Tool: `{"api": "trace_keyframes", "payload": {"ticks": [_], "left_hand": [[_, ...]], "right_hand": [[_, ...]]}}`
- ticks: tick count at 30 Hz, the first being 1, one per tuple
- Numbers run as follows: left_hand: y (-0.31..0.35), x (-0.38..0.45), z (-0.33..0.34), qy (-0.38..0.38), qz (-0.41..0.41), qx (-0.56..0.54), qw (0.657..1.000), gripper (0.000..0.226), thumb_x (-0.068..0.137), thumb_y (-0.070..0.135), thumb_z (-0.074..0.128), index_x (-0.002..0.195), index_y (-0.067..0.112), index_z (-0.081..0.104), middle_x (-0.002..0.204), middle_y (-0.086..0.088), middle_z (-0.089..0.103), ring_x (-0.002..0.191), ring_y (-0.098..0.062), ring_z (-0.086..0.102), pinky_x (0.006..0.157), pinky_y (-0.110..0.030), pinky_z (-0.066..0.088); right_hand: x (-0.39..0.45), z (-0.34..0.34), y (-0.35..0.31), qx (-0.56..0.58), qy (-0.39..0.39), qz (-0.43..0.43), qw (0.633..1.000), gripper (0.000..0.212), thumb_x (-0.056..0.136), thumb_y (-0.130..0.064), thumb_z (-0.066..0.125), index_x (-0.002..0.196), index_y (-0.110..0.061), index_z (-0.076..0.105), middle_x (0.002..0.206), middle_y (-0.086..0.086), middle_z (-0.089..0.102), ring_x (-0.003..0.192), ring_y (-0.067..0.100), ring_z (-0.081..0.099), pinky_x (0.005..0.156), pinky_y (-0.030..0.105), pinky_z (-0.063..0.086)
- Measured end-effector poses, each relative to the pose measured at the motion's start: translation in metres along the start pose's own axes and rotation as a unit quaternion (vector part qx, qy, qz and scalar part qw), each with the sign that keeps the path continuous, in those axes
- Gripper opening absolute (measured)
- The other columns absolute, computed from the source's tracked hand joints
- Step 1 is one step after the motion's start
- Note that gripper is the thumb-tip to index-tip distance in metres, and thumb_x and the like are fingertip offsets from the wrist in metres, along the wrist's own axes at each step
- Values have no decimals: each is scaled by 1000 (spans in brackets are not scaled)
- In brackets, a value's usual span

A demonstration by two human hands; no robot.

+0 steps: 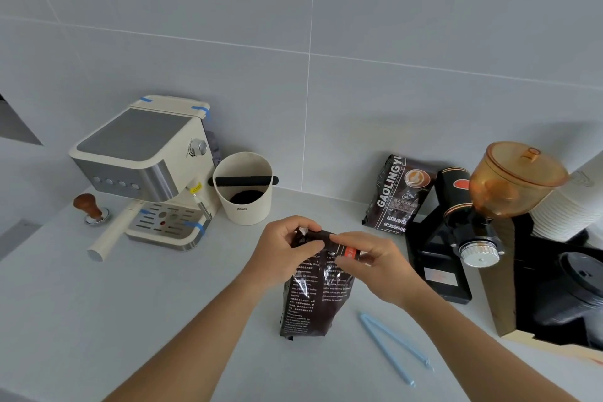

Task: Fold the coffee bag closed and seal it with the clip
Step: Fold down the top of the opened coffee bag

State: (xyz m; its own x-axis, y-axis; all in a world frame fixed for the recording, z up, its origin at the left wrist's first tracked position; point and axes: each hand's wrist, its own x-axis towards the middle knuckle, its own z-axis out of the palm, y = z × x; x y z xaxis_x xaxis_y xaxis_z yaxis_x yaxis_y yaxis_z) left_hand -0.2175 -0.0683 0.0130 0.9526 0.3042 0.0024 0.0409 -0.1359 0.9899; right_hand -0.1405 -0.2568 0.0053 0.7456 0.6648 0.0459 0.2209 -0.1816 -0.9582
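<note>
The fingers of the left hand and those of the right hand are pinched on the rolled top of the coffee bag, which stands on the grey worktop in front of the person. The pale blue clip lies open on the worktop just right of the bag, untouched. A second coffee bag leans against the wall behind.
</note>
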Motion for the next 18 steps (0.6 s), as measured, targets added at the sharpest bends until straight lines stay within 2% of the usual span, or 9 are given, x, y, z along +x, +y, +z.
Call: {"api": "trace_keyframes", "payload": {"ticks": [2, 5, 7, 9, 13, 15, 18], "left_hand": [[0, 0, -1, 6, 2, 5, 1000, 20, 77, 4, 77, 86, 22, 73, 84, 1, 73, 76, -23, 72, 71, -41, 61], [0, 2, -1, 11, 13, 20, 1000, 19, 76, 4, 77, 83, 21, 72, 85, 1, 72, 79, -24, 72, 73, -41, 61], [1, 3, -1, 8, 16, 25, 1000, 22, 76, 3, 77, 83, 23, 70, 85, 1, 71, 80, -25, 71, 73, -40, 61], [1, 3, -1, -3, 15, 37, 999, 26, 76, 3, 76, 86, 25, 69, 88, 3, 70, 82, -22, 71, 74, -38, 61], [2, 5, -2, -24, -1, 54, 998, 21, 80, 8, 74, 92, 26, 71, 91, 2, 73, 82, -16, 72, 75, -33, 60], [1, 6, -4, -19, 2, 70, 997, 22, 80, 9, 74, 87, 30, 72, 85, 3, 74, 77, -13, 72, 73, -29, 59], [1, 9, -8, -13, 2, 83, 996, 25, 78, 7, 76, 78, 32, 72, 77, 3, 73, 72, -13, 70, 70, -30, 57]], "right_hand": [[0, -2, -5, -7, 1, 12, 1000, 43, 87, -6, 67, 110, -42, 67, 104, -7, 72, 93, 10, 69, 80, 27, 58], [3, -5, -10, -103, 4, 4, 995, 39, 87, -12, 67, 110, -43, 61, 105, -14, 69, 99, 2, 65, 84, 25, 56], [7, -7, -11, -147, 3, 3, 989, 33, 87, -15, 68, 102, -43, 63, 99, -17, 71, 93, 4, 67, 85, 27, 55], [11, -11, -12, -150, -1, 9, 989, 25, 87, -14, 67, 94, -38, 69, 91, -12, 74, 86, 8, 70, 83, 33, 56], [20, -16, -16, -151, -18, 19, 988, 18, 88, -12, 67, 90, -28, 75, 83, -7, 76, 76, 7, 70, 75, 34, 57], [22, -15, -16, -155, -22, 8, 988, 19, 87, -11, 67, 87, -29, 75, 82, -8, 76, 76, 9, 70, 75, 35, 57], [21, -12, -16, -160, -24, -16, 987, 31, 87, -9, 67, 83, -39, 73, 86, -16, 74, 79, 5, 69, 77, 29, 56]]}}
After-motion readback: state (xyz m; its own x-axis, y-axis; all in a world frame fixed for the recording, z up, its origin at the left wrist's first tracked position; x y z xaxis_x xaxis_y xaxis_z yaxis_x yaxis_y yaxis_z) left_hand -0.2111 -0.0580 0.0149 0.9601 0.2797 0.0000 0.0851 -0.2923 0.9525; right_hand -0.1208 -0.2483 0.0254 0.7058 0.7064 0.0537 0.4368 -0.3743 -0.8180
